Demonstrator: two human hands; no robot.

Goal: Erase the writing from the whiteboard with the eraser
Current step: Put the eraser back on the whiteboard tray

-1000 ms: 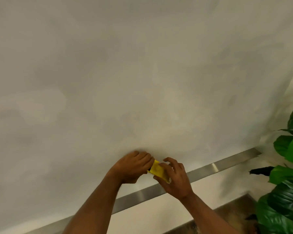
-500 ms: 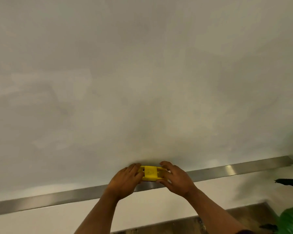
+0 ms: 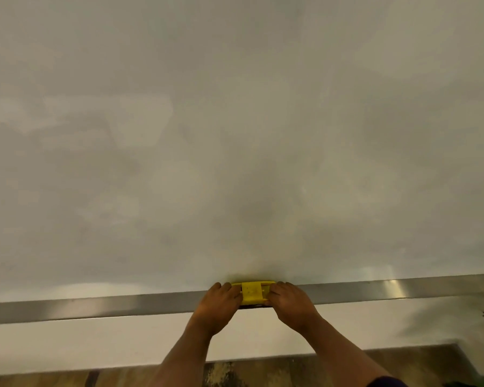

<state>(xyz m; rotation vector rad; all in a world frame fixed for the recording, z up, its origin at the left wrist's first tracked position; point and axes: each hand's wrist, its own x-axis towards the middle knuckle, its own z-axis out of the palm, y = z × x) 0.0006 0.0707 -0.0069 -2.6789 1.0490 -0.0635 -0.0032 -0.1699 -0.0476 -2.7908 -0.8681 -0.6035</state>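
Eraser (image 3: 251,291) gripped by both hands at whiteboard's (image 3: 235,135) bottom rail (image 3: 95,307)

Pale wall (image 3: 123,344) above what looks like wood-patterned floor (image 3: 263,370).

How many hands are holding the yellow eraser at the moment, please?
2. The left hand grips the left end of the yellow eraser, and the right hand grips its right end, down at the metal strip below the whiteboard.
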